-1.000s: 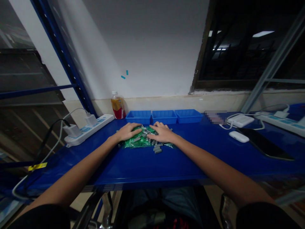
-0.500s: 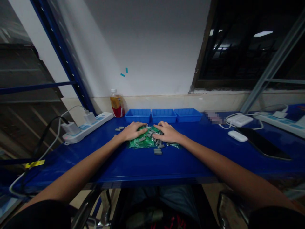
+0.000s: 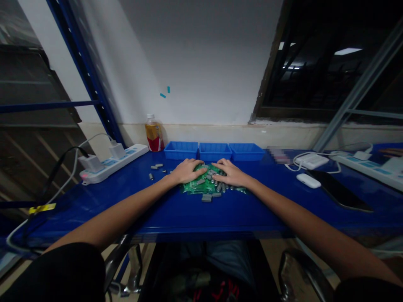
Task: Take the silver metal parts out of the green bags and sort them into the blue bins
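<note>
A heap of green parts [image 3: 195, 186] mixed with small grey cylinders [image 3: 207, 198] lies on the blue table [image 3: 176, 214]. My left hand [image 3: 186, 170] rests palm down on the heap's left side, fingers spread and flat. My right hand [image 3: 229, 173] lies flat on its right side, fingers stretched toward the left hand. Several loose grey pieces [image 3: 156, 167] lie on the table to the left of my left hand. Three blue trays [image 3: 214, 151] stand in a row just behind the heap.
A bottle with a red label [image 3: 153, 137] stands by the wall. A white power strip [image 3: 110, 163] with plugs lies at the left. At the right lie a white box with cable [image 3: 311, 160], a small white case [image 3: 308, 180], a dark phone [image 3: 341, 195] and another power strip [image 3: 371, 167].
Both hands stay flat on the heap, which has slid to the right with them. Loose grey pieces now show on the table to the left.
</note>
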`<state>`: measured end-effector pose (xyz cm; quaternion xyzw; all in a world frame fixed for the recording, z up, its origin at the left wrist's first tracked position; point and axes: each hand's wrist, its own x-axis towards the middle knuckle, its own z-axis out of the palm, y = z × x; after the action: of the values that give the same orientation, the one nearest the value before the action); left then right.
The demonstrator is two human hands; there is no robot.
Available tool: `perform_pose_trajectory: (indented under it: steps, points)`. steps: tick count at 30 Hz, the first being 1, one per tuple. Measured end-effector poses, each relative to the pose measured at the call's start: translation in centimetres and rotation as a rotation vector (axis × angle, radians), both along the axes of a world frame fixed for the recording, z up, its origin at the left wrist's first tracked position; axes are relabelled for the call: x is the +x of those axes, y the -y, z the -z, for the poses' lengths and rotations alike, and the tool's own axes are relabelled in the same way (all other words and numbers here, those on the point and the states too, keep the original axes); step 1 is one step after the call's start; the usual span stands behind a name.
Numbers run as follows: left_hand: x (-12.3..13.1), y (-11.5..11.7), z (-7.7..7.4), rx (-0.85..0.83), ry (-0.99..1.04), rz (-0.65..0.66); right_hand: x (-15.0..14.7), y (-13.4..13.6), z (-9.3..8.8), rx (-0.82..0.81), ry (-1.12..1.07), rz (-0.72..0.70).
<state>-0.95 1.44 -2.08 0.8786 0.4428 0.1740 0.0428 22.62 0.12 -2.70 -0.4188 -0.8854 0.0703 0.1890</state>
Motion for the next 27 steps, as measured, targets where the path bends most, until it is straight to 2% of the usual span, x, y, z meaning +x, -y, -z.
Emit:
perform_pose_trajectory:
  steps: [4,8,10,12,13,16,19,22,27]
  points:
    - [0.4,0.3,-0.6,-0.106,-0.013,-0.078,0.3,-0.1,-0.2,-0.012,0.010,-0.013]
    - [-0.4,0.7,-2.5,-0.124,0.007,-0.077,0.3,-0.3,-1.3,-0.016,0.064,-0.015]
    - [-2.1,0.9,-3.7,-0.105,0.053,-0.019,0.1,-0.6,-2.0,-0.002,0.110,-0.010]
    - [-4.9,1.0,-4.5,-0.099,0.101,0.046,-0.2,-1.0,-2.6,0.027,0.130,0.001]
    - [-6.6,1.1,-4.7,-0.101,0.118,0.020,-0.3,-1.2,-2.8,0.046,0.118,0.009]
    - [-11.6,1.4,-3.6,-0.038,0.152,-0.160,-0.9,-1.7,-3.2,0.109,0.023,0.022]
    - [-13.9,2.1,-1.3,-0.091,0.117,-0.165,-1.1,-1.5,-3.0,0.147,-0.036,0.012]
    - [-12.8,2.8,0.3,-0.095,0.046,-0.116,-1.0,-1.0,-2.6,0.153,-0.022,0.003]
    - [-8.8,3.4,0.8,-0.073,0.032,-0.069,-0.9,-0.3,-2.0,0.140,0.010,-0.009]
